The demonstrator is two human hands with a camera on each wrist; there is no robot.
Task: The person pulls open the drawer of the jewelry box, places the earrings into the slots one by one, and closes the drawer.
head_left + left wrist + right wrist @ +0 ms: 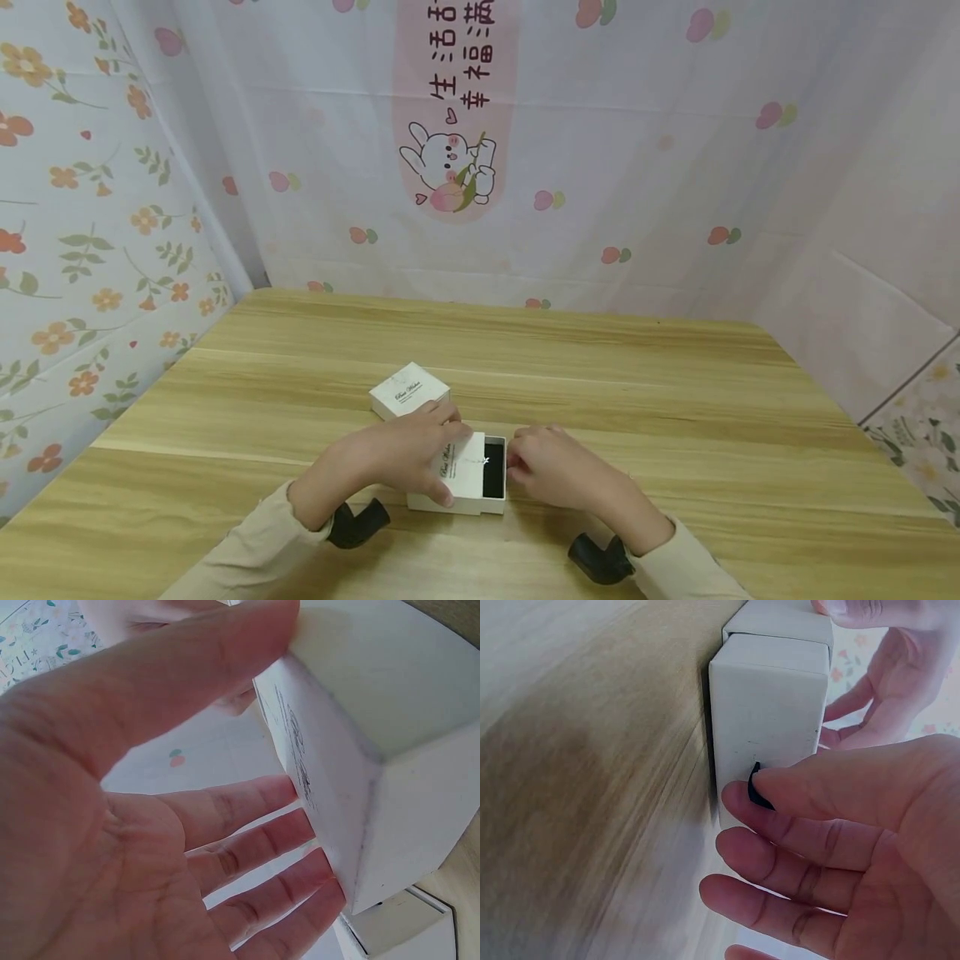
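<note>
A white drawer box [468,479] with script lettering lies on the table, its drawer [494,475] partly out on the right. Inside the drawer is black lining with a small silvery piece of jewellery on it; its exact kind is too small to tell. My left hand [416,450] spans the outer sleeve, thumb on the near side and fingertips on the lettered top and far part. My right hand [558,467] pinches a black ribbon pull tab [757,787] on the drawer's front between thumb and index finger, the other fingers loosely bent.
A second white box [408,390] with similar lettering stands just behind the left hand. The wooden table [637,375] runs back to a patterned curtain [637,167]. Black wrist-worn pieces [600,558] hang beneath both forearms.
</note>
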